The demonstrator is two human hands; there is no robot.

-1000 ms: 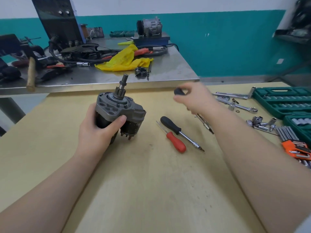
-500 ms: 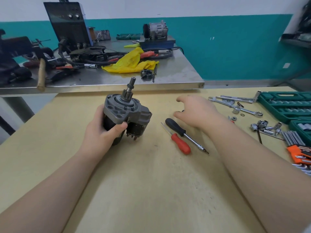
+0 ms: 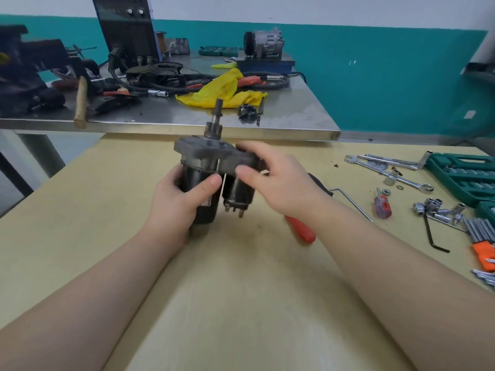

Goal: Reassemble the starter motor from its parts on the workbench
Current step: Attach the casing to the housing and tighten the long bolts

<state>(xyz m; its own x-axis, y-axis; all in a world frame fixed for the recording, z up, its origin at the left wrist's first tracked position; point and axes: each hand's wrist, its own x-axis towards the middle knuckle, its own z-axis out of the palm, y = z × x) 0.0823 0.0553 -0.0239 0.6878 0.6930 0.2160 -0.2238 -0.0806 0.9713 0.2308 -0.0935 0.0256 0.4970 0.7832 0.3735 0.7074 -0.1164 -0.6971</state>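
The starter motor (image 3: 211, 159) stands upright over the wooden workbench (image 3: 241, 290), grey housing and pinion shaft on top, black body and solenoid below. My left hand (image 3: 182, 202) grips the black body from the left, thumb across its front. My right hand (image 3: 278, 180) holds the right end of the grey housing above the solenoid, thumb in front and fingers behind. A red-handled screwdriver (image 3: 301, 231) and a black-handled one (image 3: 320, 184) lie partly hidden under my right wrist.
To the right lie wrenches (image 3: 388, 167), a small red-and-blue screwdriver (image 3: 382, 203), loose sockets (image 3: 434, 206), a hex key (image 3: 432, 234) and green socket cases (image 3: 466, 175). A steel table (image 3: 187, 113) behind carries a hammer, cables, a yellow rag and an alternator.
My right hand put down the black-handled screwdriver, then moved left and took hold of the starter's housing. The starter now sits more upright and nearer the middle.
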